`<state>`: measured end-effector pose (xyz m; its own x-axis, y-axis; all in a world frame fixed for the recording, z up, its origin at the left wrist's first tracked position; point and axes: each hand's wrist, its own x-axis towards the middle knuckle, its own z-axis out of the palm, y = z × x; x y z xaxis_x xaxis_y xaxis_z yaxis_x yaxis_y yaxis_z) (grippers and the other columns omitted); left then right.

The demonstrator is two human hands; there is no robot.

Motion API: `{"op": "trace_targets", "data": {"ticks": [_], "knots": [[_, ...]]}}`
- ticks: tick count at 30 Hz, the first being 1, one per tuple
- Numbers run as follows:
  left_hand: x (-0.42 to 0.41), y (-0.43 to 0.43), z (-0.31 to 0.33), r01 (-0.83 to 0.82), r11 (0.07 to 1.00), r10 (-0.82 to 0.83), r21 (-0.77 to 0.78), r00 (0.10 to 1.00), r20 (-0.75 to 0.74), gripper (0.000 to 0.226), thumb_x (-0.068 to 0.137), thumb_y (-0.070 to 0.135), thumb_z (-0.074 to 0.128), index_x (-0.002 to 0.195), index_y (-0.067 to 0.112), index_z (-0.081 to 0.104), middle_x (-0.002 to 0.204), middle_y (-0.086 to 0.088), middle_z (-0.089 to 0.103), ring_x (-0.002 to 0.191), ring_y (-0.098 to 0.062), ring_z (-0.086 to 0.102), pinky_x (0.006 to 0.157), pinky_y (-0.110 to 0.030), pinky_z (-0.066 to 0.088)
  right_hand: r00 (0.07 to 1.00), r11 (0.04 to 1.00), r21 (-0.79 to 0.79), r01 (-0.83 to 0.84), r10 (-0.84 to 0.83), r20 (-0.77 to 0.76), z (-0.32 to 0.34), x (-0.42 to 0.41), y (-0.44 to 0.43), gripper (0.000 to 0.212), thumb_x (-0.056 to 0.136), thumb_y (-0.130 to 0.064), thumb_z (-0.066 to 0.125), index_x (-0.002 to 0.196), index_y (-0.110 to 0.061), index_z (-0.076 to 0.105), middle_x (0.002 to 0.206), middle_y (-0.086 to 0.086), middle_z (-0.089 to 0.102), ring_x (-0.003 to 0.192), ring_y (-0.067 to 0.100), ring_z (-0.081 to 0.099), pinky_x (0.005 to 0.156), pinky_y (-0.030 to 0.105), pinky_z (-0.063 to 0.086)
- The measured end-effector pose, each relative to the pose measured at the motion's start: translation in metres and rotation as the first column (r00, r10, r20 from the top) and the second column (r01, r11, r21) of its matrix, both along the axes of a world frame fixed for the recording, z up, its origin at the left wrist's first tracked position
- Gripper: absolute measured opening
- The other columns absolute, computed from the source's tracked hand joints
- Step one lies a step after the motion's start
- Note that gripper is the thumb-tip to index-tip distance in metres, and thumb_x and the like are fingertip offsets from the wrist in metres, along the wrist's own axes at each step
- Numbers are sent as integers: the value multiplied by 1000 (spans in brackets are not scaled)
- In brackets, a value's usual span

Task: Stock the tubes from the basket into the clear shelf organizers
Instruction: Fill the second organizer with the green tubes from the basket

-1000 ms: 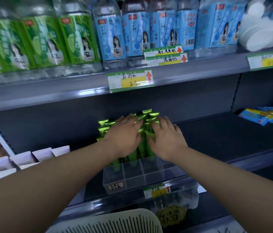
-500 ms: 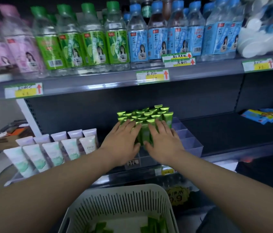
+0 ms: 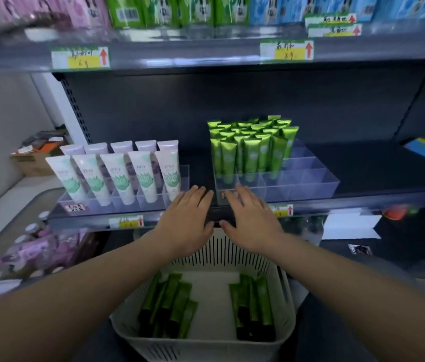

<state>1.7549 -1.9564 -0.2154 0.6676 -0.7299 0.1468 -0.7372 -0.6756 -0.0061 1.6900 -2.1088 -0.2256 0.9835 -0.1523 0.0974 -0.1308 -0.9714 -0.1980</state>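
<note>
Nearest me, under my forearms, sits the white slatted basket (image 3: 206,343). It holds two loose bundles of dark green tubes lying flat: one bundle (image 3: 167,307) below my left grip, the other (image 3: 254,309) below my right grip, with bare basket floor between them.

My left grip (image 3: 188,220) and right grip (image 3: 252,220) hover side by side above the basket's far rim, palms down, fingers spread and slack, holding nothing. Their fingertips reach the front edge of the shelf (image 3: 363,202).

Just beyond my right grip stands the clear organizer (image 3: 310,184), divided into compartments. Bright green tubes (image 3: 252,145) stand upright in it, caps down, packed into its left part; the compartments to the right of them show no tubes. Beyond my left grip, a second clear organizer (image 3: 180,176) holds white and pale tubes (image 3: 120,171) upright in two rows.

Farthest, on the shelf above, bottles (image 3: 180,9) with pink, green and blue labels stand in a blurred row.

Half a second ago both grips lay pressed on the tops of the standing green tubes; now they are off them, drawn back toward me and lower, over the basket.
</note>
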Motion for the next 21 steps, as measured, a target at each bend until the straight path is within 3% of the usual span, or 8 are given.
{"op": "trace_targets", "data": {"ticks": [4,10,14,21], "knots": [[-2,17,-32,-23,998,27,56,997,-69,68,97,41,34,151,11,4,159,-7,7,147,-20,3,121,-35,4,997,999,17,-28,29,-74,-30,-5,10,71,95,-48,38,151,-20,4,159,4,-3,146,21,-3,118,38,4],[0,32,-71,-81,996,84,24,970,-230,65,94,35,43,148,8,17,156,-9,18,144,-22,16,119,-33,12,982,991,131,13,12,-188,-70,-10,18,72,93,-44,46,150,-21,9,159,4,2,146,22,1,118,39,8],[6,40,-94,-107,993,117,49,951,-287,63,93,31,45,147,7,21,154,-10,24,143,-22,20,118,-30,11,974,992,125,-4,32,-225,-96,-9,18,71,93,-43,46,150,-19,11,158,5,8,146,23,7,118,36,7],[25,47,-140,-126,985,165,122,898,-409,58,93,32,45,144,10,27,148,-8,33,137,-22,31,115,-32,23,917,981,175,78,-1,-399,-140,-2,6,61,90,-38,49,143,-15,29,146,6,30,133,24,32,112,35,29]]}}
